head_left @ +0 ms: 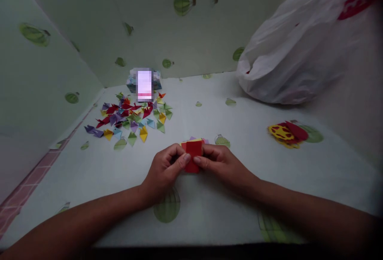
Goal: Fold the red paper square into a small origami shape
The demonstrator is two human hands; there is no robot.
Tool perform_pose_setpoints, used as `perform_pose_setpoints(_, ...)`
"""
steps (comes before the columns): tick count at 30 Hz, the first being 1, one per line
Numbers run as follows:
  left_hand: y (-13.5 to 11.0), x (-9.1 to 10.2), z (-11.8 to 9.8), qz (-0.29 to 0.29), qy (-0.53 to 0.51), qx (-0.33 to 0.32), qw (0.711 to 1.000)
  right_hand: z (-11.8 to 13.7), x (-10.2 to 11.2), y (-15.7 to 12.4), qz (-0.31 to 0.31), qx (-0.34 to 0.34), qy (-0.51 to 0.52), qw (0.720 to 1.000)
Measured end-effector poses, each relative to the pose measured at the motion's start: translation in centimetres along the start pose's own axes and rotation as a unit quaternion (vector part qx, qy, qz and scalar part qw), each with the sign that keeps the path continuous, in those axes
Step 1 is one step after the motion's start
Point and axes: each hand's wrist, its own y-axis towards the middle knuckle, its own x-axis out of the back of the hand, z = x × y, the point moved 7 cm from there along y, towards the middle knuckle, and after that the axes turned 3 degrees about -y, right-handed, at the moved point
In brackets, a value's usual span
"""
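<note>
My left hand (165, 169) and my right hand (220, 163) meet at the middle of the table, both pinching a small red paper piece (193, 155) between fingertips and thumbs. Just behind it lies a small stack of coloured paper slips (196, 140), yellow and purple edges showing. To the far left of the hands a pile of folded paper triangles (131, 117) in red, purple, yellow, green and blue spreads over the tabletop. Both hands rest low, close to the table surface.
A pale cloth with green balloon prints (209, 208) covers the table and the walls behind. A white plastic bag (296, 48) fills the back right. A red and yellow paper shape (287, 133) lies at the right. A small box (144, 81) stands behind the pile.
</note>
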Motion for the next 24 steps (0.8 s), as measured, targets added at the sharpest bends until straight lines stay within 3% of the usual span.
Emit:
perform_pose_setpoints(3,0.1,-0.2,0.1,0.009,0.001,0.002,1.000,0.2,0.6,-0.1,-0.027,0.007,-0.038,0.999)
perform_pose_setpoints(7,0.3,-0.6,0.0,0.051,-0.041,0.013,0.998,0.1,0.6,0.0,-0.011,0.000,-0.102,0.995)
perform_pose_setpoints(10,0.4,-0.2,0.4,0.036,-0.047,0.041,0.997,0.0,0.7,0.1,-0.001,0.001,-0.163,0.987)
perform_pose_setpoints(17,0.5,1.2,0.9,-0.037,-0.034,0.043,0.998,-0.1,1.0,0.4,0.017,-0.041,-0.069,0.997)
perform_pose_setpoints(24,0.6,1.2,1.7,-0.015,-0.085,0.092,0.992,-0.1,2.5,0.6,-0.057,-0.034,-0.083,0.994)
